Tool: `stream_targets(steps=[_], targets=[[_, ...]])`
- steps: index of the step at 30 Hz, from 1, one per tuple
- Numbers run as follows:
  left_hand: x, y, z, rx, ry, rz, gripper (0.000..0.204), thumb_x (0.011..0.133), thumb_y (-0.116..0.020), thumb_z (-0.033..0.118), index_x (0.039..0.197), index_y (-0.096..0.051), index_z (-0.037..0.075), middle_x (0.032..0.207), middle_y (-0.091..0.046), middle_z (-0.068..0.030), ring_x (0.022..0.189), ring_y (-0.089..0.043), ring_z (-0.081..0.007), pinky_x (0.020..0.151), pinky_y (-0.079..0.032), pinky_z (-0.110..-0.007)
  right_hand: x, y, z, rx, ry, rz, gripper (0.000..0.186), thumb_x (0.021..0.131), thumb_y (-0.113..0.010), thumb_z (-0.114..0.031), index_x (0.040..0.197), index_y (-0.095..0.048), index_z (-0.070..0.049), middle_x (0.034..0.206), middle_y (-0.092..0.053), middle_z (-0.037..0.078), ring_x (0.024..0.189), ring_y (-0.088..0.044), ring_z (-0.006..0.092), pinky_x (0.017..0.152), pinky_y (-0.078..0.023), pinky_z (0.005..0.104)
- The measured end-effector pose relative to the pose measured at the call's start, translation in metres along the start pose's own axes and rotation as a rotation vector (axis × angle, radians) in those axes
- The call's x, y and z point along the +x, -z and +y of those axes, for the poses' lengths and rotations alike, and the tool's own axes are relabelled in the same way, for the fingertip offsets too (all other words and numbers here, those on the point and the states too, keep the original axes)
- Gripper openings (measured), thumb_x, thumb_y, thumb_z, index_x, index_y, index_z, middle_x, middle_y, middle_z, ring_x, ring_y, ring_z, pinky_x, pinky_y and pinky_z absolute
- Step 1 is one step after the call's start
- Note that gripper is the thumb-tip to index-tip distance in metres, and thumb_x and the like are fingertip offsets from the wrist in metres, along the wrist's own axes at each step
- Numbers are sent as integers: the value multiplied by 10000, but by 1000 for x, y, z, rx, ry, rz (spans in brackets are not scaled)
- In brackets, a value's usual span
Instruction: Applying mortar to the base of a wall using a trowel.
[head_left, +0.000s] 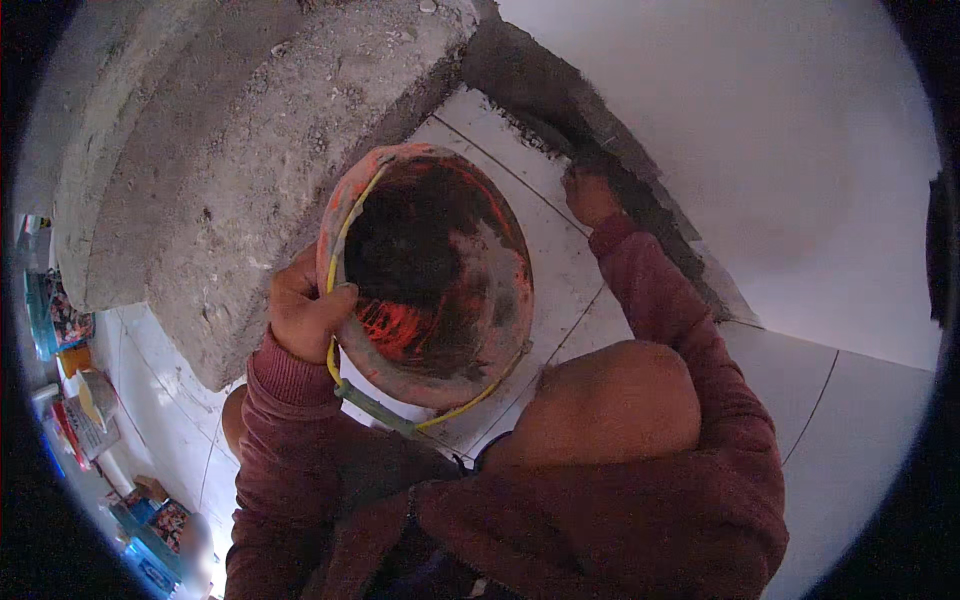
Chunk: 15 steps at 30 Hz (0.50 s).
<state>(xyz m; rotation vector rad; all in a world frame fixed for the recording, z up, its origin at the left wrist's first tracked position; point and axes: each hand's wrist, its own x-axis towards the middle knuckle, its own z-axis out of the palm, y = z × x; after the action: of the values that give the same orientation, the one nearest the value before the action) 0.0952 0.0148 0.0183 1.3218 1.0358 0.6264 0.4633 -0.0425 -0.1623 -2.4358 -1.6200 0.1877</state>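
Observation:
My left hand (308,310) grips the left rim of an orange bucket (348,200), with the thumb over the edge. The bucket is tilted so its mouth faces me. Grey mortar is smeared over its rim, and dark mortar (410,235) lies inside. Its yellow handle with a green grip (375,408) hangs along the near side. Farther off to the right, my right hand (590,195) is curled at a dark mortar strip (640,195) along the foot of the wall. Its fingertips are in shadow, and whatever they hold cannot be made out.
A rough curved concrete step (250,140) rises on the left. The white wall (760,150) stands at the right. White floor tiles (545,300) lie beneath the bucket, with mortar crumbs near the wall. My bare knee (610,405) is between my arms. Assorted packages (75,320) are at the far left.

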Motion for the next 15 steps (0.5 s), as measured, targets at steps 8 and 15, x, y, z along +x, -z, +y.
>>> stream_targets(steps=[8,15], targets=[[1,1,-6,49,-49,17,259,593,-493,14,839,-566,-22,831,-554,-29,747,-505,-116,699,-397,-246,16,49,11,392,-201,-293,372,799,-452,-315,994,-502,-2,844,-553,224,801,-537,354,732,-412,414],[1,2,-1,50,0,-21,234,587,-506,36,804,-568,-25,827,-548,-29,754,-495,-112,702,-393,-245,-33,99,0,366,-216,-211,336,795,-450,-304,913,-521,2,822,-557,221,753,-540,353,706,-417,415]])
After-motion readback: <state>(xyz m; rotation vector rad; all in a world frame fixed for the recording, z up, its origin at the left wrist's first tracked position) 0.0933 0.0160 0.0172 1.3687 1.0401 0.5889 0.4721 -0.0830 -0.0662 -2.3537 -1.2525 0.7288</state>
